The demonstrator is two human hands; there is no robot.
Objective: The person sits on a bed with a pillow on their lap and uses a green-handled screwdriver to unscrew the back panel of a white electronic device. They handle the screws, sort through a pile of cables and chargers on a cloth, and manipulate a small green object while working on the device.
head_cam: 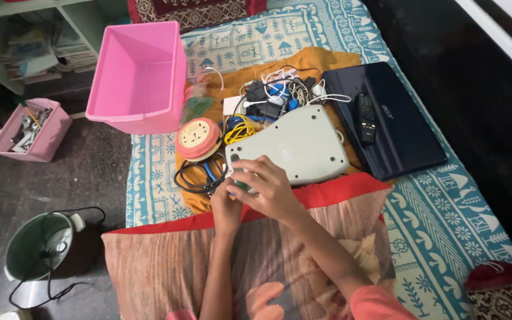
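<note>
While the grey device [294, 145] lies underside-up on the bed just right of the round pink extension reel [199, 139], the right hand [268, 188] curls over its near corner and the left hand [226, 204] pinches beneath. Rigid, smooth plastic, probably moderately heavy; best gripped at opposite edges.

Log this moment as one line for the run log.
left hand: on near edge of grey device | right hand: gripping same edge | device: underside up on bed, over cables | nearby: laptop, pink bin

A home bedroom: bed [445, 219] under a blue patterned sheet, cushion [167, 261] in front, shelves [25, 35] stacked with papers, 2 pink bins [140, 77], a laptop [398, 124], a remote [366, 117] and tangled cables [280, 95] lying about.
</note>
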